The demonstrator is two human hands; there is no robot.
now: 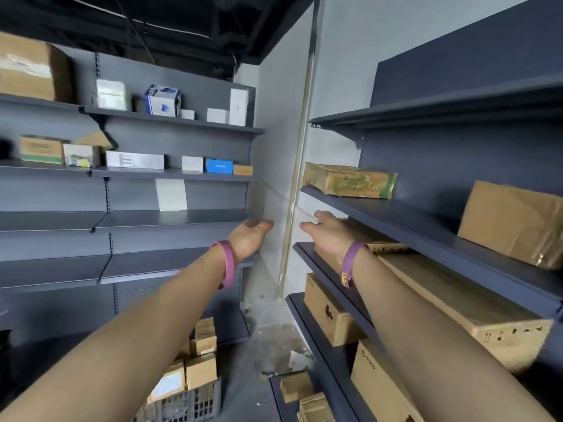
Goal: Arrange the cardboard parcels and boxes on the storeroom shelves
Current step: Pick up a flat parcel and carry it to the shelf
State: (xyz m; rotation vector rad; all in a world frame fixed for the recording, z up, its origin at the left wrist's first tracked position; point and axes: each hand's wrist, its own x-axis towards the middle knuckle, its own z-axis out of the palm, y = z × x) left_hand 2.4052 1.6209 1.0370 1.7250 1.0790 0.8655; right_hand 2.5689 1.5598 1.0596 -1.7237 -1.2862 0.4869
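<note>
Reaching: left hand (250,236), right hand (325,229) loosely spread, empty; long box (457,300) lengthwise along shelf (303,249).

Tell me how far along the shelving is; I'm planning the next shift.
Done: small boxes line the upper left shelves, and large cardboard boxes sit on the right shelves. In hand: nothing; the left hand and right hand reach forward, open. Left: cardboard parcels wait in the crate on the floor.
</note>
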